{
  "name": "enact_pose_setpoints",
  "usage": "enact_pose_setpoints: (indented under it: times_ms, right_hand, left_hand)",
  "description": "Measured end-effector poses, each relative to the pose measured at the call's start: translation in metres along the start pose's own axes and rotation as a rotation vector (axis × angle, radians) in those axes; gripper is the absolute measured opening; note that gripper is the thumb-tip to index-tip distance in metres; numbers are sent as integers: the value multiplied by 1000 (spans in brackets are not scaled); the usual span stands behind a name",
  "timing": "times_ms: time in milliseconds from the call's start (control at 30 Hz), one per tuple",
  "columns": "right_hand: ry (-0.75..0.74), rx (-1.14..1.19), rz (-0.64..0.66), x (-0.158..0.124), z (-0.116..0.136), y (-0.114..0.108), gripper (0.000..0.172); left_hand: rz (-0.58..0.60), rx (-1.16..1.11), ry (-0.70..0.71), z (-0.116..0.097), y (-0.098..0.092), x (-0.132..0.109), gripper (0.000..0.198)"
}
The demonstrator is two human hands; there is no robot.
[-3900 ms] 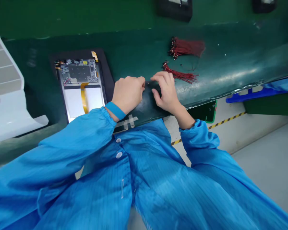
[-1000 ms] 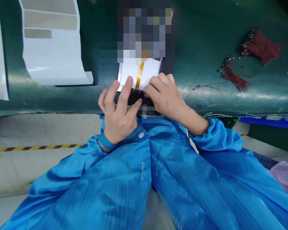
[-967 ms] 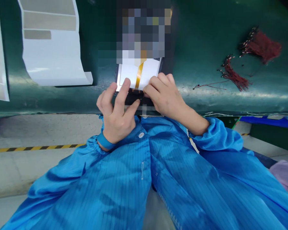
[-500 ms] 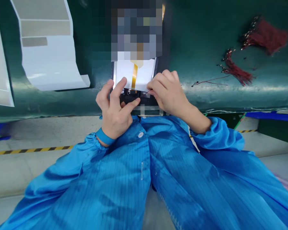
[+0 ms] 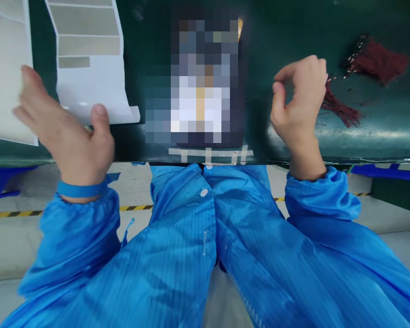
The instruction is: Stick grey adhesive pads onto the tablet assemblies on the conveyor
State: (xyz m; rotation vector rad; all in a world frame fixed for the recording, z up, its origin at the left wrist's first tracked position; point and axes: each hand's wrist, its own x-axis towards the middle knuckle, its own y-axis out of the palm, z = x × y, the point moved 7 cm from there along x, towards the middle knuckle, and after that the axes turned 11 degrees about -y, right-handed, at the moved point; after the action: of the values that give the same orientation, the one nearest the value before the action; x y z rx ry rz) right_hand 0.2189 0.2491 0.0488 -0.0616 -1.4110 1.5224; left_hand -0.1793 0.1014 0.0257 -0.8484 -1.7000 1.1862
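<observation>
My left hand (image 5: 66, 132) hangs in the air at the left with its fingers apart, holding nothing. Its thumb is at the lower edge of a white plastic-backed sheet (image 5: 89, 82). My right hand (image 5: 299, 100) is raised with its fingers pinched together, and no thing shows in them. It is just left of a bundle of thin red wires (image 5: 340, 111), with a second bundle (image 5: 377, 61) behind it. Between my hands, a flat device with a white panel (image 5: 196, 107) lies on a black mat (image 5: 191, 141), blurred out in the picture.
A dark green bench (image 5: 328, 32) runs across the view, its front edge just past the mat. A second white sheet (image 5: 7, 41) lies at far left. Beyond the edge are a floor with yellow-and-black tape (image 5: 68, 213) and a blue rack (image 5: 386, 172).
Both hands have left the device and moved apart. My left hand swung out to the left by the white sheets, and my right hand rose to the right toward the red wires.
</observation>
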Motion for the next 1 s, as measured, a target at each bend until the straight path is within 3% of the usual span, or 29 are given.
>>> enact_pose_setpoints:
  times_ms: [100,200,300,400,467,567,667,733,833,1000]
  right_hand:
    - [2,127,-21,13,23,3,25]
    - [-36,241,74,28,69,28,29]
    - [-131,380,170,43,126,57,36]
    - [-253,470,170,60,174,76,44]
    - [-300,477,129,73,191,83,51]
    - [-322,485,191,83,200,97,51]
    - [-341,519,305,80,203,108,46]
    - [-354,533,297,74,204,107,43]
    - [-350,559,244,66,207,101,41]
    - [-256,528,157,69,207,94,47]
  left_hand:
    - [190,-162,-198,30,32,20,94]
    - [205,-351,-282,33,41,28,112]
    - [116,-697,-269,23,21,25,102]
    - [39,-893,-83,-4,-19,11,88]
    - [13,-923,16,-21,-41,-2,83]
    - [61,-961,70,-36,-50,-16,89]
    - [226,-1094,41,-37,-35,-20,98]
    - [274,-1226,-21,-31,-26,-18,87]
    - [174,-1217,-109,-23,-27,-15,71]
    - [83,-941,22,-40,-55,-15,74]
